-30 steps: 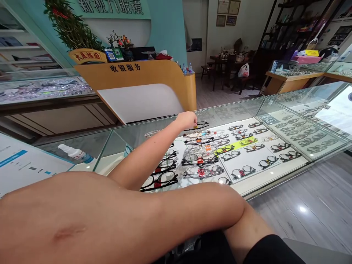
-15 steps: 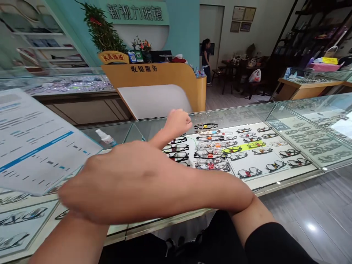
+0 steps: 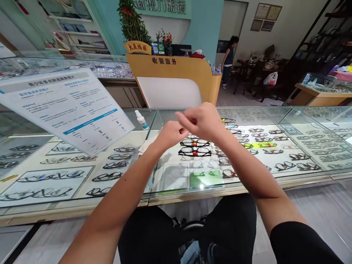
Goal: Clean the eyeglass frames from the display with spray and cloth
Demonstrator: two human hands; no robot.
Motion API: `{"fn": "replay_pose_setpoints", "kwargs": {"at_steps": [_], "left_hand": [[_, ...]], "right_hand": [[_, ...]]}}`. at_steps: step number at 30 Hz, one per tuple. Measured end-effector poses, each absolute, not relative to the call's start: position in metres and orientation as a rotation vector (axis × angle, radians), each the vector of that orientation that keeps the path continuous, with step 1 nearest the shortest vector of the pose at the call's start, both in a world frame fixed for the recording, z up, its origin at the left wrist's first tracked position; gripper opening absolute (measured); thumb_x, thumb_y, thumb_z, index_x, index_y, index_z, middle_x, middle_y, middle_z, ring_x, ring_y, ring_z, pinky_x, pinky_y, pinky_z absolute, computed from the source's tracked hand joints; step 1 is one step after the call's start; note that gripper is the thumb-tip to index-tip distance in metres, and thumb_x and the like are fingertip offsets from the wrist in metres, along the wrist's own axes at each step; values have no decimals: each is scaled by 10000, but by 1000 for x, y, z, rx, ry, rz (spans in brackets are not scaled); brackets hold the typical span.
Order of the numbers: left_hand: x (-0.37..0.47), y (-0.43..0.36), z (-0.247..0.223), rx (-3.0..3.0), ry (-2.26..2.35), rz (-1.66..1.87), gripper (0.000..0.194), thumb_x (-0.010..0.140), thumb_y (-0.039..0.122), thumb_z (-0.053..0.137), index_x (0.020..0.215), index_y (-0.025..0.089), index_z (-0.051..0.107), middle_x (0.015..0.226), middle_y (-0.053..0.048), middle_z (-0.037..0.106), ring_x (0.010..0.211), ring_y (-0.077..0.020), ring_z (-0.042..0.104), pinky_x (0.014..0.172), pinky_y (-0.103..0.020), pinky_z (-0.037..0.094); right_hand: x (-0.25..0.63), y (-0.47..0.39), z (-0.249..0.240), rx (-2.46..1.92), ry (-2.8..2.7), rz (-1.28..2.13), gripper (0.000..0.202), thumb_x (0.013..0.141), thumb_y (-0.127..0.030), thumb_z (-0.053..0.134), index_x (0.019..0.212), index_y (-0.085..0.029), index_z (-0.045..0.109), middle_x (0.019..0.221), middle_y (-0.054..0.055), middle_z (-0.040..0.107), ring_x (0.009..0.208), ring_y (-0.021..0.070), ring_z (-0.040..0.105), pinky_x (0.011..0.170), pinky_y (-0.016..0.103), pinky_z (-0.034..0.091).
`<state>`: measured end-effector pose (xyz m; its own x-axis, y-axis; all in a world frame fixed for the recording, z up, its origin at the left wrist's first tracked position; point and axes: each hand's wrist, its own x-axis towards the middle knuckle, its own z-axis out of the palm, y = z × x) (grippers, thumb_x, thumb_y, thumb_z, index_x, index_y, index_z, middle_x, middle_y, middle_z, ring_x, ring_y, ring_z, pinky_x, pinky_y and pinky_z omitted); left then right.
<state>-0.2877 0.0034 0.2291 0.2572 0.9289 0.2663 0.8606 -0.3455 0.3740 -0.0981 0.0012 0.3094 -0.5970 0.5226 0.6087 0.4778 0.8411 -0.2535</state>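
Note:
My left hand (image 3: pixel 171 134) is curled into a fist above the glass display counter (image 3: pixel 176 185), its knuckles pointing away from me. Close beside it on the right, my right hand (image 3: pixel 206 120) is also curled, with the thumb sticking out toward the left hand. No object shows in either fist. Below the hands, black-framed eyeglasses (image 3: pixel 194 151) with a red-orange tag lie inside the counter. More eyeglasses (image 3: pixel 284 166) sit in rows to the right, partly behind my right forearm.
A printed sheet (image 3: pixel 68 110) stands tilted at the left of the counter. Beside it is a small white spray bottle (image 3: pixel 141 120). Across the aisle stands a wooden cashier desk (image 3: pixel 170 69). A person (image 3: pixel 227 62) stands near the back doorway.
My right arm, which crossed over the left one close to the camera, has swung back to the right. Both fists are now side by side. The view has turned left and down.

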Motion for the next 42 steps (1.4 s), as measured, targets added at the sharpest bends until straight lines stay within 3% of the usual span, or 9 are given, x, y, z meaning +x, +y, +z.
{"fn": "replay_pose_setpoints", "kwargs": {"at_steps": [3,7,12,16,19,22,28,34,42], "left_hand": [[-281,-6,231,2459,1598,480,228,961,370,643,873,226,797,891,-48,830,812,-239,687,721,-351,388],[-274,-11,227,2520,1444,198,233,968,380,675,1002,277,881,1030,-18,882,914,-245,742,728,-344,374],[-269,-6,208,2510,1412,92,248,974,428,720,1037,284,911,1018,-38,881,956,-267,755,704,-351,355],[-280,-3,211,2347,1260,174,207,909,440,794,903,270,911,810,-27,791,753,-209,636,662,-348,324],[-297,2,223,2089,1028,320,252,865,475,845,821,232,892,612,-8,603,596,-149,442,597,-341,257],[-307,7,228,1852,897,645,329,838,514,889,757,197,853,558,10,481,561,-124,334,577,-331,228],[-289,11,214,1340,870,1414,386,744,547,1000,728,212,809,857,-42,692,846,-191,602,818,-329,491],[-279,10,201,1194,916,1446,475,688,618,1057,902,230,886,1017,-63,823,1009,-217,695,980,-348,532],[-272,7,201,1135,955,1461,532,616,651,1081,861,231,864,944,-30,815,917,-179,682,896,-321,547]], "right_hand": [[-81,26,270,-866,-2175,138,592,1063,-532,470,578,-259,268,549,-23,270,596,165,224,646,377,220],[-63,43,236,-922,-2044,242,639,1033,-627,480,583,-264,207,583,-52,158,608,148,156,619,371,197],[-64,52,225,-827,-1983,457,689,1026,-668,552,602,-263,192,608,-50,148,612,128,149,621,372,153],[-64,61,221,-759,-1686,899,694,934,-600,709,590,-276,200,603,-65,141,594,114,113,602,347,139],[-59,69,221,-682,-1382,1386,504,802,-417,764,603,-268,325,596,-71,243,548,108,183,556,305,197],[-55,72,223,-581,-1219,1677,300,665,-233,745,701,-254,447,666,-48,425,572,118,360,575,275,356],[-63,68,216,-507,-1131,1844,321,584,-149,754,770,-240,508,732,-26,559,666,135,534,638,259,479],[-70,59,209,-462,-1173,1882,319,641,-148,798,791,-240,532,769,-34,602,703,132,574,695,276,511],[-71,57,206,-451,-1249,1838,313,699,-151,844,797,-237,558,791,-27,659,726,140,607,735,301,498]]}}
